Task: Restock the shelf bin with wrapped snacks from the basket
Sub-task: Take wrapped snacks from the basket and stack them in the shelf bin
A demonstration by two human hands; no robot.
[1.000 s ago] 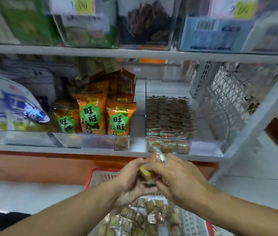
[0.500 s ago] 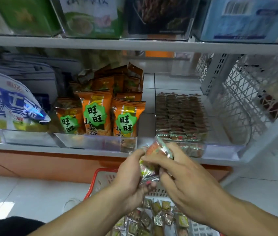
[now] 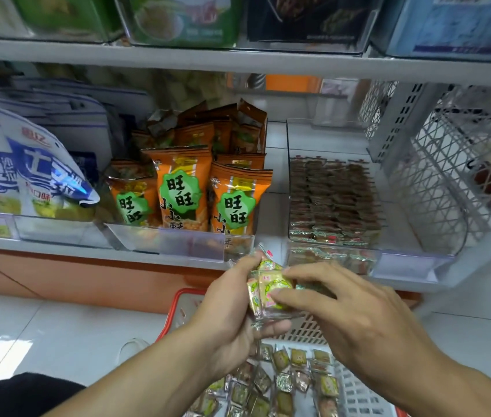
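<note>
Head view, shelf front with basket below. At left, blue-and-white snack bags (image 3: 36,176) lean in their tray; next right, the orange packets (image 3: 184,194) stand upright behind a clear lip. Your left hand (image 3: 229,320) grips a small stack of wrapped snacks (image 3: 268,291) from below and behind, thumb over its top edge. Your right hand (image 3: 355,320) lies just right of the stack, its fingertips (image 3: 277,293) pressing on the front wrapper, so both hands hold the same bundle. The clear shelf bin (image 3: 412,263) lies up and to the right of the hands, farther away; its long axis runs near to far, with rows of snacks filling the far part and a few more behind the front wall. Your right hand is the nearer one to it. The bundle must rise over that front lip; the shelf board above leaves open room over the rows. Farther right, a white wire rack (image 3: 448,176) bounds the bin's side. Beneath your wrists sits the red basket (image 3: 178,305), with loose snacks inside.
</note>
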